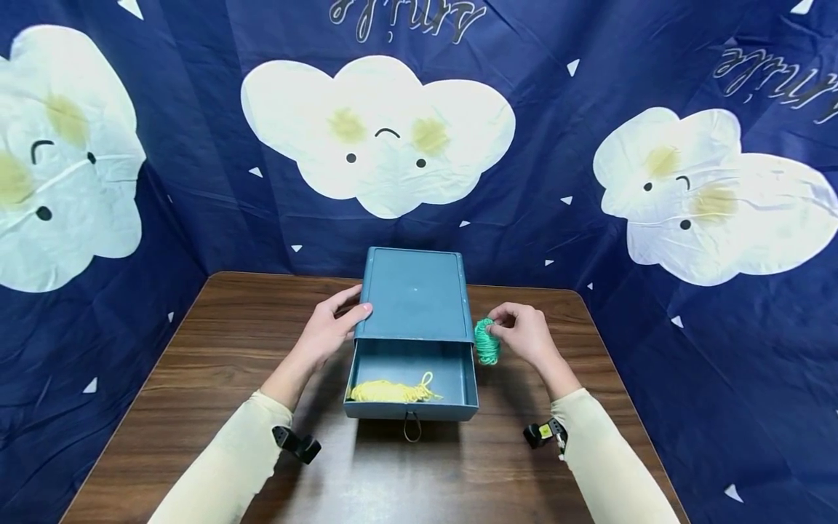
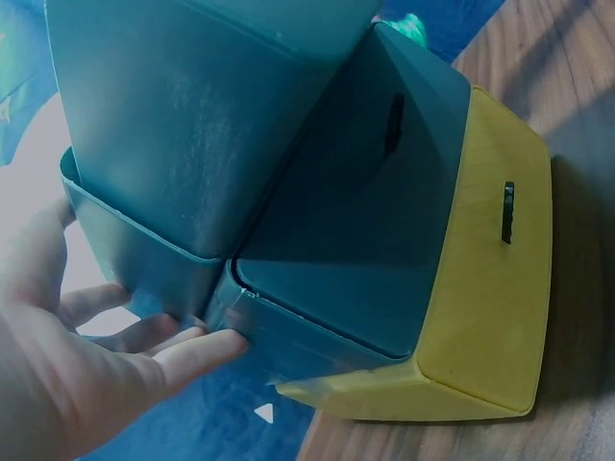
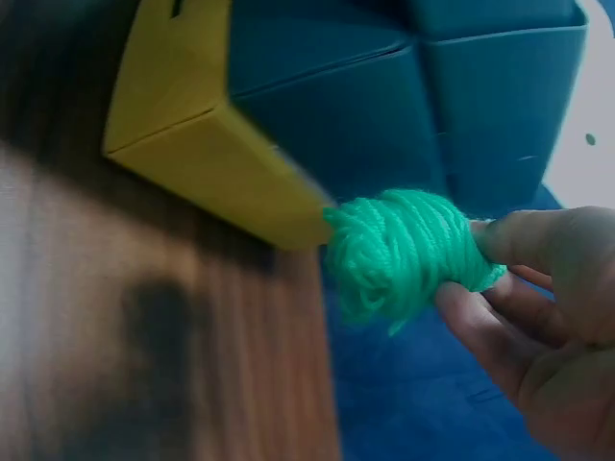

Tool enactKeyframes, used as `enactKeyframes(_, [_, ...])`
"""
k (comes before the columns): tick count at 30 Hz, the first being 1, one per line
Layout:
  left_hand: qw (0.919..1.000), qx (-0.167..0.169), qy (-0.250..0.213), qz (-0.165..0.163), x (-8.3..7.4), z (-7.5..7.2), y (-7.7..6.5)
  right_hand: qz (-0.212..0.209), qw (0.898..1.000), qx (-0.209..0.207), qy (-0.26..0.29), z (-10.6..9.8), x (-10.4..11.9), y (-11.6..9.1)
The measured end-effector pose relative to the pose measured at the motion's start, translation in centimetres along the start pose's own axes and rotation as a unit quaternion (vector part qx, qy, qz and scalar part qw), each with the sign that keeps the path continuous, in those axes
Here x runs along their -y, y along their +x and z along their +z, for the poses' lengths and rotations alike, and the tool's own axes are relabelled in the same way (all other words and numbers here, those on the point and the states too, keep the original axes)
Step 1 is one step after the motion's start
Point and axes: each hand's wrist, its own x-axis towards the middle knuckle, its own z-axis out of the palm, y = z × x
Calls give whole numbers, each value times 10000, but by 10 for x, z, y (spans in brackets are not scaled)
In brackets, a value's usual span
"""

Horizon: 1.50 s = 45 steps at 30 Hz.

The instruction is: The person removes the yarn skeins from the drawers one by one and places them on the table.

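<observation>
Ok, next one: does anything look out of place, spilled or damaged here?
The backdrop looks odd: behind the table, its middle cloud face and lettering are upside down. Pale marks on the top drawer, in the left wrist view, could be scuffs or glare. Nothing looks spilled.

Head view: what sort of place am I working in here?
Probably a small booth set up for recording, not a lived-in room: printed blue cloth hangs behind and on both sides of a wood-grain table, and a black device sits at each wrist.
</observation>
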Motion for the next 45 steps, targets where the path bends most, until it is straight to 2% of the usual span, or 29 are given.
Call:
enactKeyframes(12, [10000,67,-70,17,1,-4,7,543,9985,72,25,37,-23,12])
enactKeyframes(23, [10000,29,-48,4,6,-7,3,782,9961,373,-160,65,-37,21])
enactKeyframes(29, [10000,26,64,71,6,-6,6,1072,9930,412,-267,72,-51,23])
enactKeyframes(34, [9998,1,138,116,5,-5,7,1213,9910,536,-171,73,-54,22])
enactKeyframes(45, [9998,27,119,138,6,-6,8,975,9938,531,-109,68,-53,20])
